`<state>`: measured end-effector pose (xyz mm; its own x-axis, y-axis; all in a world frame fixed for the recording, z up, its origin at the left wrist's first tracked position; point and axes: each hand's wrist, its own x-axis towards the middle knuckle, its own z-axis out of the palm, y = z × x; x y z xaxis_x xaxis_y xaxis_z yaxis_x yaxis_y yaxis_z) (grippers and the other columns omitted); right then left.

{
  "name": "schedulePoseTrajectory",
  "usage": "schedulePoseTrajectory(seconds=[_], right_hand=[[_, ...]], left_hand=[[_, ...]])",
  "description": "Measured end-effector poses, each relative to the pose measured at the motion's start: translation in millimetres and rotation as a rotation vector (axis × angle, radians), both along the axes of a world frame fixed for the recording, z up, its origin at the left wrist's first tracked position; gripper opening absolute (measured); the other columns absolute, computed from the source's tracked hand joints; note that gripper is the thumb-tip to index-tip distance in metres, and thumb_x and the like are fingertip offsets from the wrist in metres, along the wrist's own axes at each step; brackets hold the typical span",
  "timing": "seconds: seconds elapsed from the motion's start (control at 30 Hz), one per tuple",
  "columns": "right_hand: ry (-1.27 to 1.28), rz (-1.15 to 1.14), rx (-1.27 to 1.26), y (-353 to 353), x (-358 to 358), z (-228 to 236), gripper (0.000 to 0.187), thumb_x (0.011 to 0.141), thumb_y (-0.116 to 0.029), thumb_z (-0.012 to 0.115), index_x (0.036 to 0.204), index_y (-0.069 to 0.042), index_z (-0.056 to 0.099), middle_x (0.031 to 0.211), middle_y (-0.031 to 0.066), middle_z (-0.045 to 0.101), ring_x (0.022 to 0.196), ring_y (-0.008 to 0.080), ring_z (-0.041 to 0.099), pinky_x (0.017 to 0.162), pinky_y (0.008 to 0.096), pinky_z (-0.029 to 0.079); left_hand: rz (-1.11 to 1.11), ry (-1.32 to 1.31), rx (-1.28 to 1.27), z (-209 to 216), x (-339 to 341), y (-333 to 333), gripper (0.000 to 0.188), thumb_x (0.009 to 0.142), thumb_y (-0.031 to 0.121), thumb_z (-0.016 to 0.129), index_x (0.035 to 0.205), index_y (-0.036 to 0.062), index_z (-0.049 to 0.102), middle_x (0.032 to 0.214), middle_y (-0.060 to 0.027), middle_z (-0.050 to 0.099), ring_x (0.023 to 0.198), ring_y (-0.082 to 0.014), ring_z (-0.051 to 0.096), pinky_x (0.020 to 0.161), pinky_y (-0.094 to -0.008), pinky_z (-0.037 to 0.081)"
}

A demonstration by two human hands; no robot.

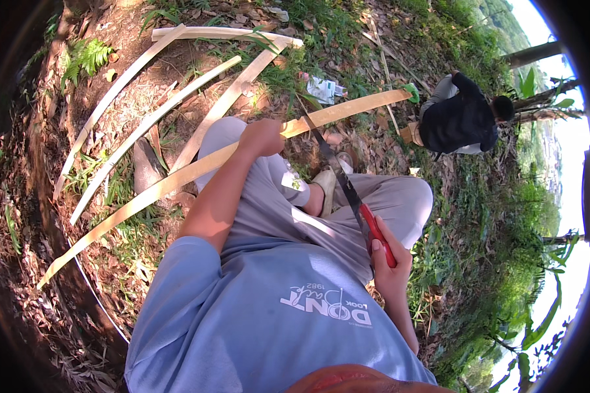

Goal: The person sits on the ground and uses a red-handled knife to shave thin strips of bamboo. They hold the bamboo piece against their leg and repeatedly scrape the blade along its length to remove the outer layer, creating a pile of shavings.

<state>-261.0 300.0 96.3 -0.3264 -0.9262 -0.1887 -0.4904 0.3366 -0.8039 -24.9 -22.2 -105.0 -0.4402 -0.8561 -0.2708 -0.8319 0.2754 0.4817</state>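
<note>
Nearest of all is the blue T-shirt (223,314) of the person sitting on the ground, grey trousers (393,193) bent out at both knees. The left hand (262,137) has its fingers closed round a long pale wooden strip (196,169), which lies over the left leg. One end reaches far out to the left, past the shirt's side; the other points away to the right, with a green leaf (411,92) at its tip. The right hand (392,259) has its fingers wrapped round the red handle of a saw (339,173). Its dark blade slants over the lap and crosses the strip just beyond the left hand; I can't tell whether the teeth bite in.

As for room, the right knee is near the handle, and a shoe (328,188) sits close beside the blade. Leafy ground (373,147) stretches beyond the strip's right end to another person (459,118) in a dark top, low down and well apart from the saw. To the left, more pale strips (154,139) lie on the soil, some crossing, near a fern (88,57). A white-and-green packet (324,90) lies just past the blade's tip.
</note>
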Motion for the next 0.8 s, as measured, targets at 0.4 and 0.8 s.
schedulePoseTrajectory(seconds=[0.4, 0.8], right_hand=[[-0.09, 0.105, -0.315, -189.7, 26.9, -142.1, 0.041, 0.111, -0.011, 0.068, 0.15, -0.001, 0.067, 0.11, 0.0075, 0.077, 0.091, 0.008, 0.064, 0.081, 0.026, 0.054], [-0.062, -0.027, -0.01, -5.6, -6.9, -6.2, 0.045, 0.108, -0.009, 0.067, 0.153, -0.003, 0.067, 0.131, 0.0166, 0.079, 0.114, 0.0178, 0.073, 0.103, 0.0333, 0.054]], left_hand=[[0.043, -0.029, -0.141, -3.5, -4.4, 11.9, 0.025, 0.087, 0.017, 0.072, 0.107, 0.003, 0.078, 0.105, -0.0219, 0.081, 0.099, -0.0409, 0.079, 0.089, -0.0513, 0.063], [-0.065, 0.064, 0.189, -7.8, 7.3, -23.5, 0.039, 0.088, 0.026, 0.069, 0.118, 0.0026, 0.078, 0.121, -0.0256, 0.078, 0.115, -0.0426, 0.075, 0.1, -0.0532, 0.058]])
